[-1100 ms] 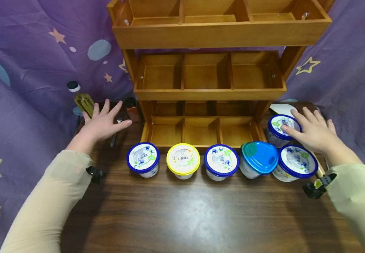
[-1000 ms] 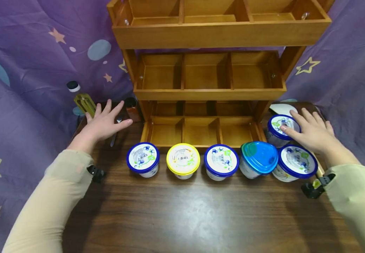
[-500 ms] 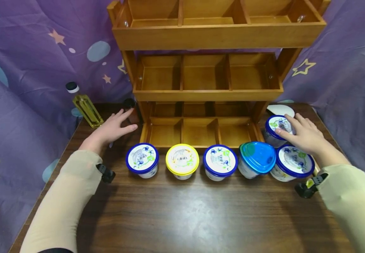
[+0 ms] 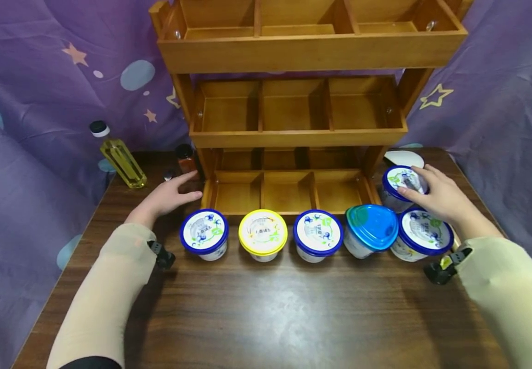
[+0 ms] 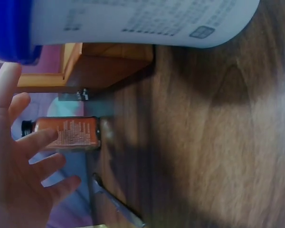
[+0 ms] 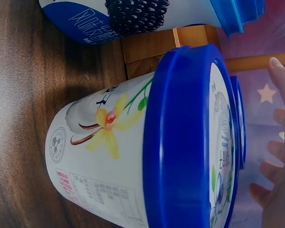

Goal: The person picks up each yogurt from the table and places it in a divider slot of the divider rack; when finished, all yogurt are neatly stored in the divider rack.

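My left hand [image 4: 166,197] reaches toward the left end of the wooden shelf, fingers spread and holding nothing. Behind the fingertips stands a small orange-red jar [image 4: 186,159] with a black cap, shown sideways in the left wrist view. A white tub with a blue lid [image 4: 204,230] is just right of this hand. My right hand [image 4: 438,197] hovers at the rear blue-lidded tub [image 4: 404,180], its thumb over the lid and its fingers loosely bent. Below it sits another blue-lidded tub [image 6: 109,152], printed with a yellow flower. Both hands' palms are partly hidden.
The tiered wooden shelf [image 4: 293,138] has divided compartments. Along its front stand a yellow-lidded tub [image 4: 262,233], a blue-lidded tub [image 4: 318,230] and one with a bright blue lid [image 4: 373,226]. An oil bottle [image 4: 125,161] and metal cutlery [image 5: 118,202] are at left; a white object [image 4: 406,158] is at back right.
My left hand has moved right and lower, away from the oil bottle toward the shelf's end. The right hand has shifted slightly left over the rear tub, its fingers drawing in.
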`<state>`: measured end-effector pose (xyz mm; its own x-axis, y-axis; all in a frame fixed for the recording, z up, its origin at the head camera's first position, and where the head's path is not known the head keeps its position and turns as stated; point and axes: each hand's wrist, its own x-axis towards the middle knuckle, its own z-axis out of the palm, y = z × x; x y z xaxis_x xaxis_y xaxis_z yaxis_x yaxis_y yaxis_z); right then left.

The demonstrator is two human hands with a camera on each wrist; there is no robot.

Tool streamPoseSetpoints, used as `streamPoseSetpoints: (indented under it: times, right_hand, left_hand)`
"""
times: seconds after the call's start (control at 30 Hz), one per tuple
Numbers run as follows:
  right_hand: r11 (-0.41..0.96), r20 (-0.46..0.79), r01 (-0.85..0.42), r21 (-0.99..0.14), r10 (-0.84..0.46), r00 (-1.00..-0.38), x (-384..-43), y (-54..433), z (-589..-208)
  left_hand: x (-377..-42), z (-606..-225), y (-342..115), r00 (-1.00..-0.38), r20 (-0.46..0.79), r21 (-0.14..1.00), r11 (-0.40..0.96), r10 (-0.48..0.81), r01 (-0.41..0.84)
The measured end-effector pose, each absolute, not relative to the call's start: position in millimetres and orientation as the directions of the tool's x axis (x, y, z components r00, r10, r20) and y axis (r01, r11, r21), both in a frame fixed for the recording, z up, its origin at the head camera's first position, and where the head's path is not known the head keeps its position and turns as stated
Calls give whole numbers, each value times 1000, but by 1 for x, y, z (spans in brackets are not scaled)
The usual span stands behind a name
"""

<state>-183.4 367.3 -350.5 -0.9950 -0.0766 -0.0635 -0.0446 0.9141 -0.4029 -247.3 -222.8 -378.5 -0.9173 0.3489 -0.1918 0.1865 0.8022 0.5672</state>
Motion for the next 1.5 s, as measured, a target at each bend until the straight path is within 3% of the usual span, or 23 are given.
streamPoseSetpoints:
  times: [0.1,0.67,1.5]
  right_hand:
    - [907,-38,-54,-417,-77,-996,-184,368,-353]
    - [890,-165,77,-449,2,-986,-185,372,-359]
    - [876,-270,132,-464,2,-963,-196,375,-362]
  left_hand:
    - [-249,-383,-221,-916,-192,579,794,353,185]
    - [-248,-421,-214,-915,-145,753,642,377,145]
    - [-247,-433,-211,-929,-146,768,631,340,110]
